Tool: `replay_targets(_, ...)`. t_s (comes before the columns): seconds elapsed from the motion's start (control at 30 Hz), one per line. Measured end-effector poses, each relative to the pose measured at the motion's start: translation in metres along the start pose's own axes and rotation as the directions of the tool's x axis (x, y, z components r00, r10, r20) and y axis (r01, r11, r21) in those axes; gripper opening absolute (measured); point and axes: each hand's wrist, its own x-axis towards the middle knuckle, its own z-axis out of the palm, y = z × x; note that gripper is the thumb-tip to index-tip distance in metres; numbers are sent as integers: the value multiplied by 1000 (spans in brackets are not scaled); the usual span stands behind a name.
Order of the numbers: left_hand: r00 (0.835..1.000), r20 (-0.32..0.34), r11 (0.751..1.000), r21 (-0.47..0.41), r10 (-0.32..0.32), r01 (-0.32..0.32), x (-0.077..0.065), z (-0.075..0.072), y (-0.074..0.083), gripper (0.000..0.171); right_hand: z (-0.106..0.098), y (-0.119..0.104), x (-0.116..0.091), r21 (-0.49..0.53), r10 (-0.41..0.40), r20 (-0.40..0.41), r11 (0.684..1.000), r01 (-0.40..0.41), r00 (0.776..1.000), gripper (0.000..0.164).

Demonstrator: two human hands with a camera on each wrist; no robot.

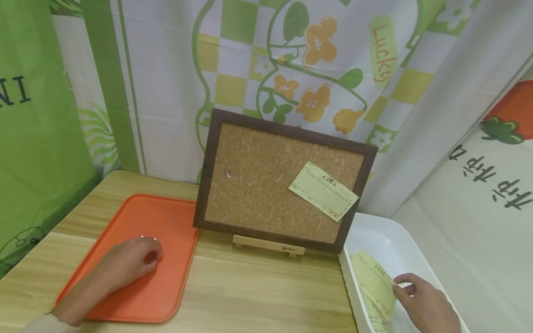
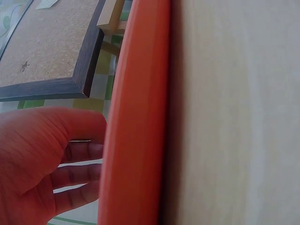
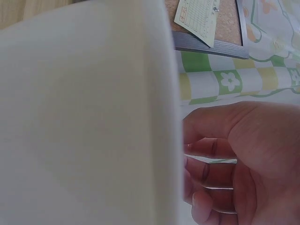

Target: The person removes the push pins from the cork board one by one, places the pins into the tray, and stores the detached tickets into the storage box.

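Note:
In the head view, my left hand (image 1: 129,261) is low over an orange tray (image 1: 175,296), with its fingers loosely curled. Two tiny shiny things, perhaps pushpins (image 1: 155,239), show just beyond its knuckles. The left wrist view has the tray rim hiding the fingertips. At the lower right, my right hand (image 1: 429,303) pinches the edge of a yellow printed slip (image 1: 372,277) inside a white bin (image 1: 387,226). More slips (image 1: 372,312) lie under it. From the right wrist, the bin wall (image 3: 93,117) hides the slips and the fingertips.
A framed corkboard (image 1: 258,180) leans on a small wooden stand (image 1: 268,245) between tray and bin. One yellow slip (image 1: 322,192) is pinned on its right side, and a small shiny pin or mark (image 1: 229,175) shows at left. A patterned curtain (image 1: 166,83) hangs behind the wooden table (image 1: 258,291).

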Motion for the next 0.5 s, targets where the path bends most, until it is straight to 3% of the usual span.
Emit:
replay_targets(0.27,1000,2,1000,7,5,-5,0,-2,4,26,2,1,0,15,-27,46,1000,26,999,27)
replay_targets(0.5,1000,-10,997,71,28,-27,2,-5,13,27,2,-3,-1,1,-5,54,1000,5,999,27)
